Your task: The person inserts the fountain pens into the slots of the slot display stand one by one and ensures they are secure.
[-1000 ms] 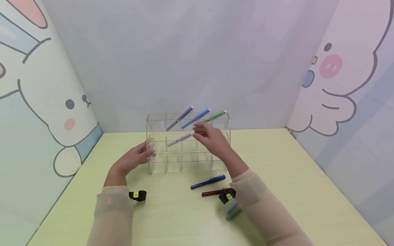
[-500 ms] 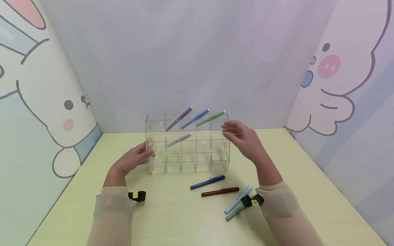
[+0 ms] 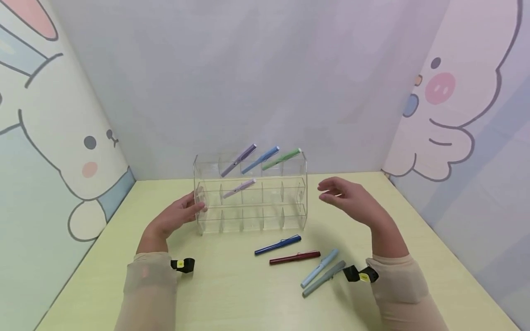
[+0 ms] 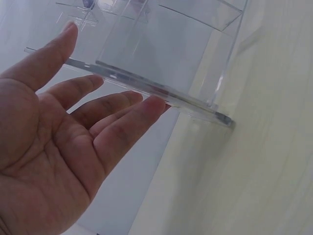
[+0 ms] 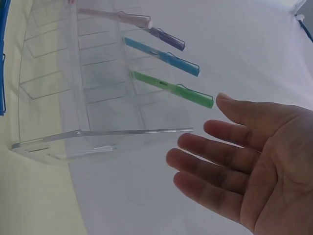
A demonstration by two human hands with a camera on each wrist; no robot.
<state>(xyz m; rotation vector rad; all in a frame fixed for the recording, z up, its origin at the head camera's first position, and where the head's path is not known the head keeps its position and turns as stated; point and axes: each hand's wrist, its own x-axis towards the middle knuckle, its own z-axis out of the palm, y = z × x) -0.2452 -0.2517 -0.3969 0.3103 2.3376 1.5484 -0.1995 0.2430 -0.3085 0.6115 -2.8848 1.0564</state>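
Note:
A clear acrylic pen rack (image 3: 252, 211) with tiered compartments stands on the table. My left hand (image 3: 178, 215) is at its left side; in the left wrist view, loosely extended fingers (image 4: 120, 132) touch the outer side panel, the thumb overlapping the rack. Off the rack's right side, my right hand (image 3: 352, 200) hovers with relaxed fingers, holding nothing. A purple pen (image 3: 239, 161), a blue pen (image 3: 261, 160) and a green pen (image 3: 282, 159) lean in the top tier. One tier down leans a pale lilac pen (image 3: 240, 188).
In front of the rack lie a dark blue pen (image 3: 277, 245), a dark red pen (image 3: 295, 257), a light blue pen (image 3: 319, 268) and a grey-green pen (image 3: 324, 278). Cartoon-printed panels and a pale back wall (image 3: 256, 82) enclose the table.
My right hand has drawn away from the lilac pen, moving right past the rack's side and slightly down. The lilac pen stays in the middle tier. My left hand keeps its place.

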